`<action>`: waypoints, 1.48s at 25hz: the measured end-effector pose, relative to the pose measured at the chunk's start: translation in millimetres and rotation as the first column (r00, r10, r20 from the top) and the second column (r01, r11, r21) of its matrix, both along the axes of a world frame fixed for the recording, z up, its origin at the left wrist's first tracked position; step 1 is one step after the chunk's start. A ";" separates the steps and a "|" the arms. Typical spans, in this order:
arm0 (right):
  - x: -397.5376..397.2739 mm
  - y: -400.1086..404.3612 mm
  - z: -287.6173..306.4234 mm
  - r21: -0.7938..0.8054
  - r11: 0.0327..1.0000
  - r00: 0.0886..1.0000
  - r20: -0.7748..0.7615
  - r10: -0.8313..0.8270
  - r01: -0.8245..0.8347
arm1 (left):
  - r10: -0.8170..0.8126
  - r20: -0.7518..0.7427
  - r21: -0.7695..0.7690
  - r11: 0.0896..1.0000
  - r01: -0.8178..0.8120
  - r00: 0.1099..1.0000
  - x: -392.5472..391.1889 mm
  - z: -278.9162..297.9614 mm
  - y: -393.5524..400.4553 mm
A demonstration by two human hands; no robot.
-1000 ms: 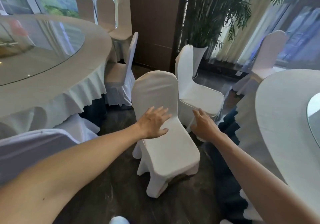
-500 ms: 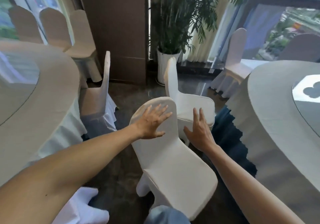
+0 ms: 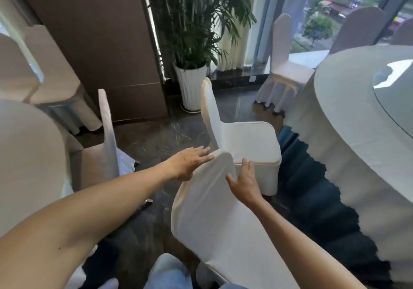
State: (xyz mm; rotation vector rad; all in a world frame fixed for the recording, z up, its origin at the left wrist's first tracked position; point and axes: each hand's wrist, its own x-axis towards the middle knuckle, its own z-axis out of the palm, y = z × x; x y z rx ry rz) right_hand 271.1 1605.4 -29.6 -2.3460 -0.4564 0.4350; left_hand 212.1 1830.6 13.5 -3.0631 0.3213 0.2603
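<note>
Obs.: covered chair stands on the floor, in the aisle between the left counter and the right counter. It is nearer the right counter's skirted edge. The top of its backrest sits just in front of a second chair, close to that seat's near corner. Whether the two touch cannot be told, nor whether the chair stands square or leans.

Grips: left grip lies flat over the top left corner of the backrest, fingers straight, touching the cloth, nothing clasped. Right grip is spread wide against the backrest's right edge, palm toward the cloth, fingers apart, also clasping nothing.

Handling (judgement):
- The cover is stretch fabric, soft and smooth. It is likely to slide or bunch over the frame if only the cloth is pinched.
- The frame underneath should be stiff and of moderate weight, a two-handed load that is not fragile.
- Best hold is both side rails of the backrest just below the top curve, fingers wrapped round the frame through the cloth.
- Legs are hidden under the skirt and may catch on the second chair or on the right counter's drape.
</note>
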 end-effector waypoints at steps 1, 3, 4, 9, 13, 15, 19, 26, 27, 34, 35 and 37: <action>0.1 10.0 -5.3 0.007 1.000 0.999 -0.041 -0.026 0.026 | -0.065 -0.033 0.031 0.997 0.066 0.997 13.3 -6.9 11.6; 3.2 30.9 -18.6 0.034 0.995 0.982 -0.165 -0.088 0.095 | -0.159 -0.126 0.070 0.983 0.169 0.979 40.3 -16.2 31.7; 3.6 41.2 -21.9 0.045 0.990 0.960 -0.254 -0.120 0.136 | -0.210 -0.172 0.075 0.971 0.225 0.963 54.9 -20.6 40.9; -22.6 82.9 -38.2 -0.118 0.972 0.823 -0.517 -0.234 0.203 | -0.501 -0.263 0.036 0.849 0.527 0.824 114.5 -48.7 63.4; -62.0 100.1 -35.4 -0.102 0.910 0.723 -0.574 -0.385 0.403 | -0.732 -0.210 -0.015 0.666 0.746 0.649 133.2 -70.2 51.7; -84.3 108.3 -33.7 -0.099 0.893 0.671 -0.625 -0.400 0.440 | -0.783 -0.217 -0.035 0.603 0.797 0.583 138.6 -81.4 45.8; -118.0 155.3 -51.0 -0.357 0.850 0.707 -0.478 -0.522 0.387 | -0.861 -0.213 -0.119 0.492 0.863 0.461 151.4 -91.3 44.9; -122.5 182.2 -58.1 -0.390 0.678 0.659 -0.204 -0.724 0.624 | -0.928 -0.127 -0.105 0.364 0.926 0.350 161.1 -96.4 44.8; -121.9 178.8 -58.6 -0.399 0.680 0.663 -0.206 -0.720 0.615 | -0.925 -0.135 -0.078 0.368 0.926 0.356 160.7 -96.0 43.0; -101.4 109.7 -39.4 -0.431 0.700 0.686 -0.221 -0.693 0.569 | -0.850 -0.134 -0.033 0.518 0.855 0.510 157.5 -87.3 9.9; -97.1 96.4 -38.6 -0.445 0.696 0.694 -0.203 -0.691 0.563 | -0.834 -0.138 -0.054 0.545 0.837 0.534 157.1 -88.5 4.6; -87.1 71.2 -40.3 -0.472 0.679 0.701 -0.164 -0.694 0.562 | -0.806 -0.129 -0.096 0.590 0.801 0.578 157.5 -92.1 -6.8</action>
